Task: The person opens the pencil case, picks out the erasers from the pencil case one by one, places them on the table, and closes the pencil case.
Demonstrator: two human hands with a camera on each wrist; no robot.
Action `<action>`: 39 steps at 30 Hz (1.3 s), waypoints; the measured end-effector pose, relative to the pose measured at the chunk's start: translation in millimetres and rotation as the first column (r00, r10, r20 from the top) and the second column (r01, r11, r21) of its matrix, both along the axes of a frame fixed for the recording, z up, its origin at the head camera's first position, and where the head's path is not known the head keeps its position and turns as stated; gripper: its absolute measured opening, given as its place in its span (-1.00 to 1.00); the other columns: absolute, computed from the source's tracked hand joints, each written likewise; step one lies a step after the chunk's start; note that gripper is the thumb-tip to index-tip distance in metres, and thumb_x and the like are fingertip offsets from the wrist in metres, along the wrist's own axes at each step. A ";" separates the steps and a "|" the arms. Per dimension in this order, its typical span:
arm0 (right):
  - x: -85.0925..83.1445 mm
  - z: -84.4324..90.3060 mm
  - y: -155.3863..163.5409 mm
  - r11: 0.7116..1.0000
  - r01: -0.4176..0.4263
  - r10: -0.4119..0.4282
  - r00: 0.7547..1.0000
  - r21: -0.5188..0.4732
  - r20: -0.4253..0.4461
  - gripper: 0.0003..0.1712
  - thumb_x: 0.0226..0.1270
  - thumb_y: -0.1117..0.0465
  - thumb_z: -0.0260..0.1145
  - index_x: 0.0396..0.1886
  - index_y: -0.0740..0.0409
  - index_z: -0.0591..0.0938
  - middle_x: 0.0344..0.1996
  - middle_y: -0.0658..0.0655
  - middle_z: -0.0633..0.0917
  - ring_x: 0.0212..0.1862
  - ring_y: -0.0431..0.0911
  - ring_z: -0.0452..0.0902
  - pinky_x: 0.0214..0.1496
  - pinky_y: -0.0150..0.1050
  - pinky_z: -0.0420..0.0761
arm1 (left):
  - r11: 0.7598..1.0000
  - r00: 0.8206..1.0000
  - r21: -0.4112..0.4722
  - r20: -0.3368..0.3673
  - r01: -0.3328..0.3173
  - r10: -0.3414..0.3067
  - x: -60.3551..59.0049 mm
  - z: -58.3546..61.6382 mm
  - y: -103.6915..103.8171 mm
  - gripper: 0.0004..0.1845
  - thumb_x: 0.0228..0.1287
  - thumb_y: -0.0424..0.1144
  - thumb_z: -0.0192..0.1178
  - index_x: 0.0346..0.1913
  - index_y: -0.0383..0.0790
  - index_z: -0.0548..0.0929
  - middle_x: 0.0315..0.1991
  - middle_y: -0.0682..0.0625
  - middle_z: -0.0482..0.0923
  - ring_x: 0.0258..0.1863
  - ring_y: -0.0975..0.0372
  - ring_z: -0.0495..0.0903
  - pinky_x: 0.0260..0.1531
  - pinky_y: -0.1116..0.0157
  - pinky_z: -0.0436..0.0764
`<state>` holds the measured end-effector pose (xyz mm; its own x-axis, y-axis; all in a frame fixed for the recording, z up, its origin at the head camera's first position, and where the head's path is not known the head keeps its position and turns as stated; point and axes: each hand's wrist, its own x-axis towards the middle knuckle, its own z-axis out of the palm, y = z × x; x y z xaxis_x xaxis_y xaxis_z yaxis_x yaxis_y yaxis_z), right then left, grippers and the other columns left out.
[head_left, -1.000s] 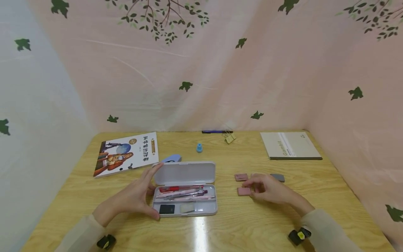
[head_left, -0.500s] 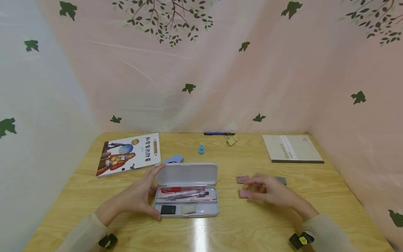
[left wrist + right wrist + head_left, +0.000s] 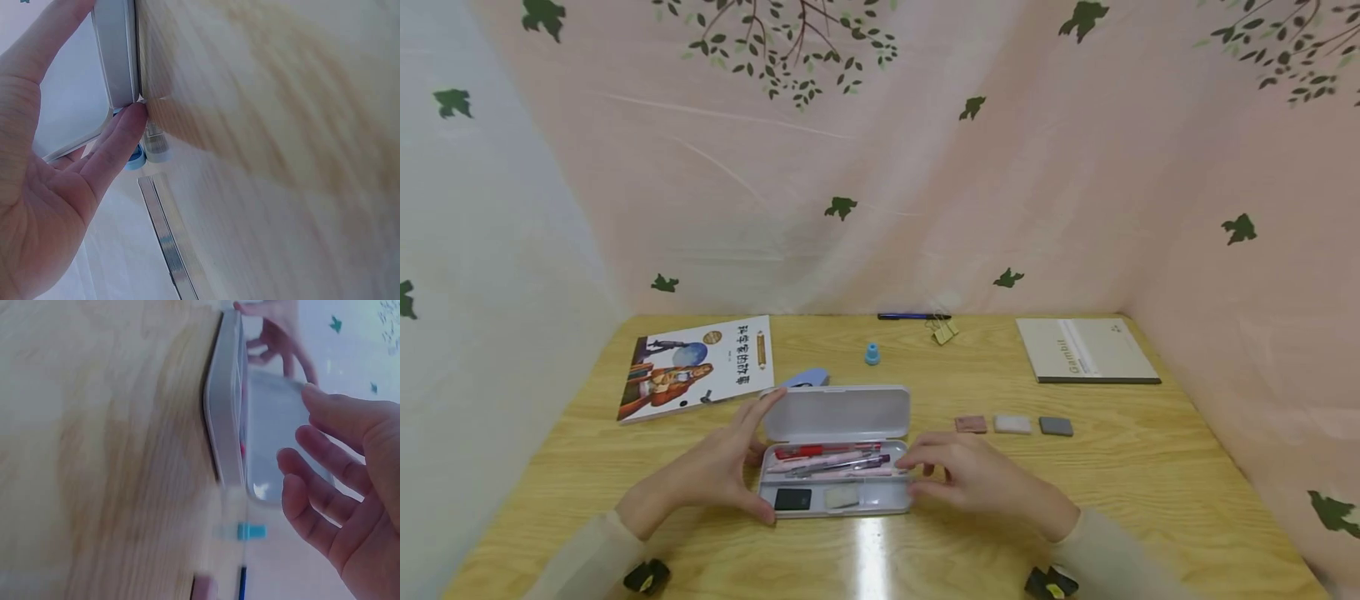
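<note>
An open white pencil case [image 3: 886, 498] lies on the table with its lid [image 3: 842, 414] raised. Pens [image 3: 831, 462], a black eraser [image 3: 792, 499] and a whitish eraser [image 3: 842, 497] are inside. My left hand [image 3: 711, 467] spans the case's left end, its thumb at the front corner and fingers by the lid; the left wrist view shows fingers against the case. At the case's right end is my right hand [image 3: 981, 479], fingers bent as in a pinch. The pink eraser it pinched is gone from the table and hidden by the hand; the right wrist view [image 3: 337, 481] does not show it either.
A reddish eraser [image 3: 971, 424], a white eraser [image 3: 1012, 425] and a grey eraser [image 3: 1056, 426] lie in a row to the right. Further back are a picture-covered book [image 3: 700, 367], a blue object [image 3: 808, 377], a light-blue topper [image 3: 872, 354], a pen [image 3: 913, 316], binder clips [image 3: 943, 331] and a notebook [image 3: 1086, 350].
My right hand has picked up the pink eraser and moved left to the case's right end, uncovering the white and grey erasers. My left hand stays at the case.
</note>
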<state>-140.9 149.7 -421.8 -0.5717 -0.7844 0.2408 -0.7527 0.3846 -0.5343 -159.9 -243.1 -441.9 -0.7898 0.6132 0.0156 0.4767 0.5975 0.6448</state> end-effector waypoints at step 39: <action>4.4 -16.4 -84.0 0.969 0.091 -0.067 0.992 0.230 -0.108 -0.77 0.26 0.18 0.49 -0.08 -0.09 0.81 -0.28 -0.20 0.72 -0.29 -0.43 0.52 -0.26 -0.50 0.51 | 1.000 1.000 0.021 0.004 0.013 -0.013 0.8 0.4 -0.6 0.55 -0.30 0.22 0.67 0.65 0.05 -0.23 0.38 -0.11 0.13 -0.09 0.24 0.68 -0.04 0.17 0.67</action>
<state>-136.5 65.7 -438.2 -0.6164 -0.7791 0.1142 -0.7597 0.5503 -0.3465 -159.2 -243.7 -441.6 -0.7818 0.6230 0.0254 0.4818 0.5779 0.6587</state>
